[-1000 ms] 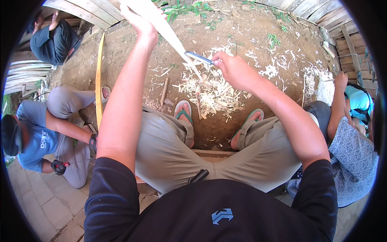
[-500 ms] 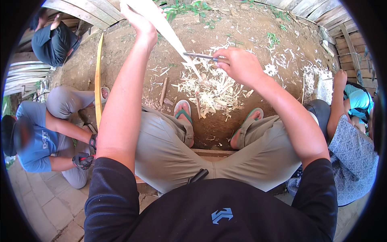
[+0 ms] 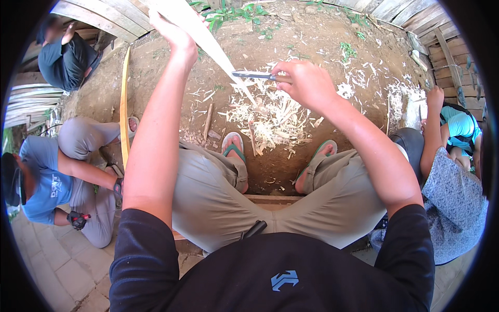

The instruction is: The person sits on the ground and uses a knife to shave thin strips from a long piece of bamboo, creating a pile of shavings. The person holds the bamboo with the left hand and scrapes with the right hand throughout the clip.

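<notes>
My left hand [image 3: 179, 39] is raised at the upper left, wrapped round a long pale wooden piece [image 3: 210, 44]. The piece slants down to the right and narrows to a point above the wood shavings [image 3: 280, 112]. In my right hand [image 3: 305, 83] is a knife [image 3: 254, 76], gripped by its brown handle. Its blade points left, and the tip meets or overlaps the edge of the wood; contact is hard to tell. The far end of the wood runs out of the picture at the top.
A person in blue [image 3: 47, 171] crouches at the left beside a long curved wooden strip [image 3: 125, 104]. Another person [image 3: 67, 54] sits farther back. At the right sits someone in patterned cloth [image 3: 452, 203]. Plank walls [image 3: 452, 62] edge the dirt ground; my sandalled feet [image 3: 234, 145] flank the shavings.
The knife has shifted slightly down and left along the wood, its blade now showing flatter. At the left, the person in blue has drawn one gloved hand away from the strip.
</notes>
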A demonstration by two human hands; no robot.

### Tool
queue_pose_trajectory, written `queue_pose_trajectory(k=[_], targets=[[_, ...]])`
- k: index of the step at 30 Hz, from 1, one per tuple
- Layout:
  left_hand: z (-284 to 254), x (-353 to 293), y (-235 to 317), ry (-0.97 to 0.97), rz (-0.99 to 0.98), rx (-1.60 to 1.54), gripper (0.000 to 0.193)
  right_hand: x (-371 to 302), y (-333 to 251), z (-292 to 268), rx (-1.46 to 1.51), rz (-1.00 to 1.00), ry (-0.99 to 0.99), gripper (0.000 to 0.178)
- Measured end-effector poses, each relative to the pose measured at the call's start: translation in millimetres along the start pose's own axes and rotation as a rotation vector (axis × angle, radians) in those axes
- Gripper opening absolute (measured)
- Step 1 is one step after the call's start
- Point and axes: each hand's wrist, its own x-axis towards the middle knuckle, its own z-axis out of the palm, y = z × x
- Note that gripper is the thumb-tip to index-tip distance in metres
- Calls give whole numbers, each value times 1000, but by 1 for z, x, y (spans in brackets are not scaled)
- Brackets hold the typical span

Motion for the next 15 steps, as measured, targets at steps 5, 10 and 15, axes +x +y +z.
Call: queue_pose_trajectory(k=[5,10,15], targets=[[0,-1,-3,-8,4,-3,67,-1,-2,1,-6,38,-32,35],[-1,-2,-4,-18,0,-4,66,-1,-3,1,9,36,-28,41],[2,-1,-3,-24,-1,-4,66,-6,4,9,24,-75,19,44]])
